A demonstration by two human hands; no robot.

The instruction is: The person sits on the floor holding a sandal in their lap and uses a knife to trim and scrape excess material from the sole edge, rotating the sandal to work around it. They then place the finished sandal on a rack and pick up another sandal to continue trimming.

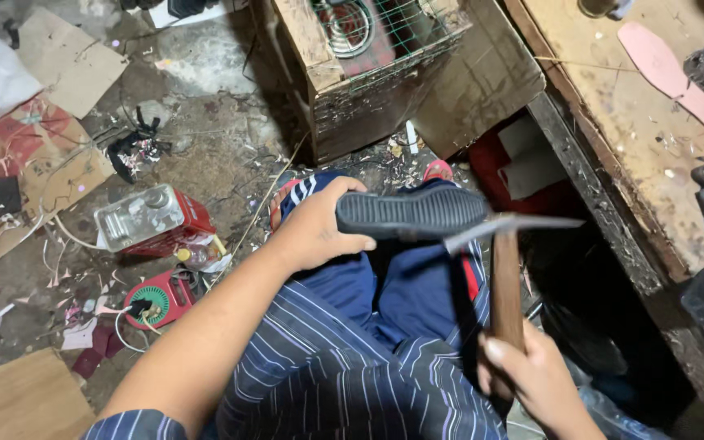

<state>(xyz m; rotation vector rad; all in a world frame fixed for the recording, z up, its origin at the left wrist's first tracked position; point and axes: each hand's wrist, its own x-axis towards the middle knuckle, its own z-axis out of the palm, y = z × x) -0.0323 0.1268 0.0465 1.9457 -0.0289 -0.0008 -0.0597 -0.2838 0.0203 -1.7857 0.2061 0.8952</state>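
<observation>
Nearest the camera, at five o'clock, the right hand [531, 375] is wrapped tight round the wooden handle of a hammer [505, 269], shaft running up toward twelve, the metal head lying crosswise above the fist. The head's left tip sits right at the toe end of the shoe sole [411, 213], touching it or just off it; hard to call which.

Just beyond, at centre frame, the left hand [319, 228] clamps the heel end of that dark ribbed sole, fingers curled over the top, thumb underneath. The sole juts out from the grip toward three o'clock, held level above the lap in blue trousers.

Further out, at nine o'clock on the littered floor, a red box with a clear bottle [142, 217] lying on it, and a small red device [156, 300] below that. At twelve o'clock, a wooden crate [352, 90] topped with wire mesh. At two o'clock, a workbench [613, 106] carrying a pink insole [678, 77].
</observation>
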